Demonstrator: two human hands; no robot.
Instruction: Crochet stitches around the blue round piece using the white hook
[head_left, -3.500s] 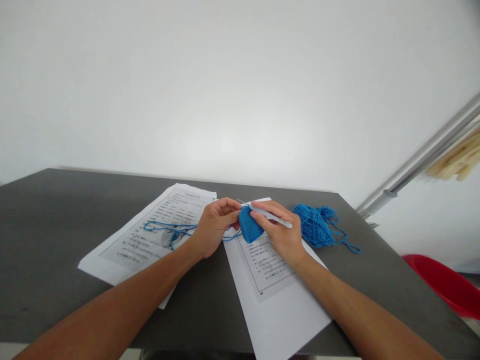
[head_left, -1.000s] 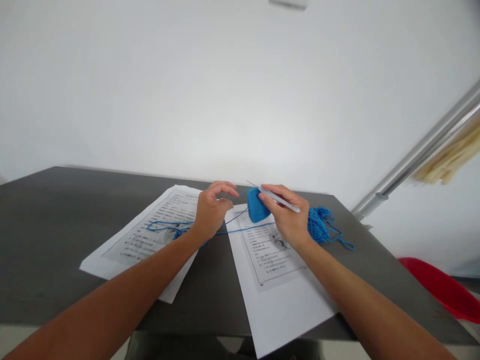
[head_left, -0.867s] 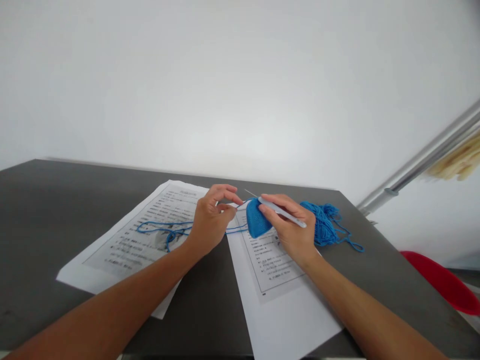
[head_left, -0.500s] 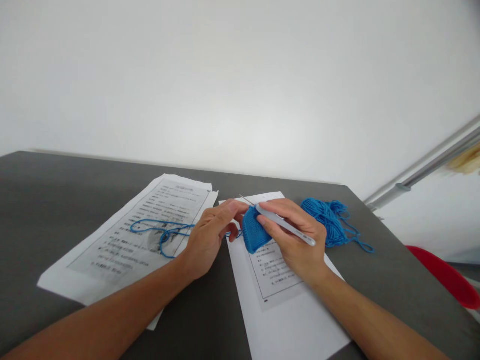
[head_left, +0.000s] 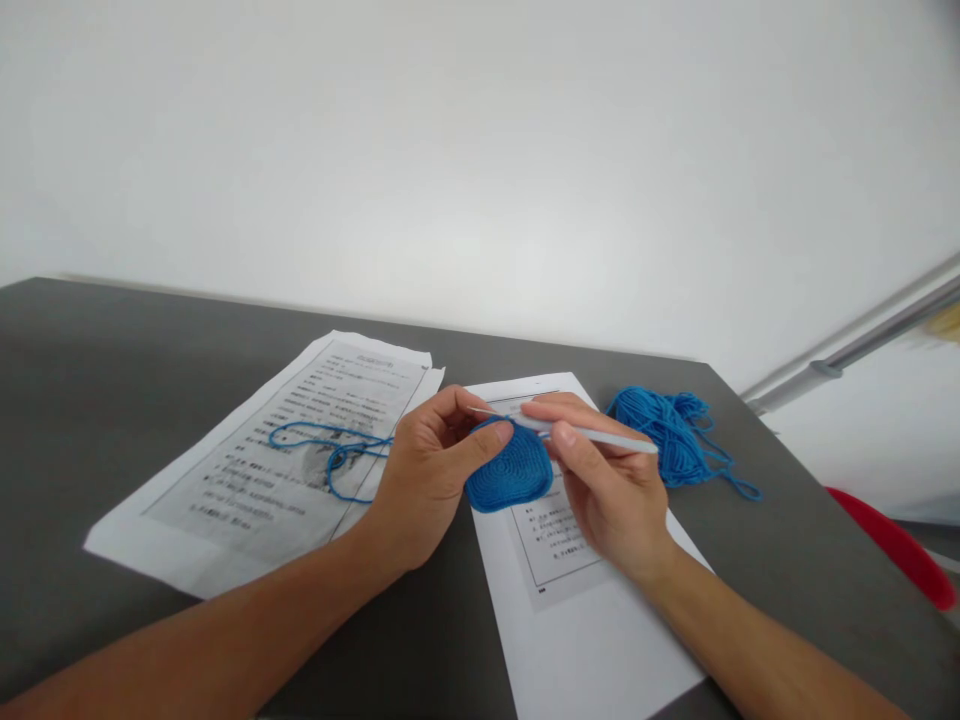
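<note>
A flat, rounded blue crochet piece [head_left: 512,470] with rings of stitches hangs between my hands. My left hand [head_left: 435,460] pinches its upper left edge, thumb on the front. My right hand [head_left: 611,480] is closed round the pale grey handle of a crochet hook [head_left: 607,437]. The hook's thin metal shaft points left along the top edge of the piece; its tip is near my left fingers, and I cannot tell whether it is in a stitch. A loose strand of blue yarn [head_left: 307,428] runs out to the left of my left hand.
Printed sheets [head_left: 247,480] lie at the left under the yarn strand, and another printed sheet [head_left: 592,640] lies beneath my hands. A blue yarn skein [head_left: 664,435] rests on the dark table [head_left: 150,340] at the right. A red chair [head_left: 892,545] stands beyond the right edge.
My left thumb has come over onto the front of the crochet piece, which now faces me more fully. The hook has tilted closer to level. The view has shifted slightly.
</note>
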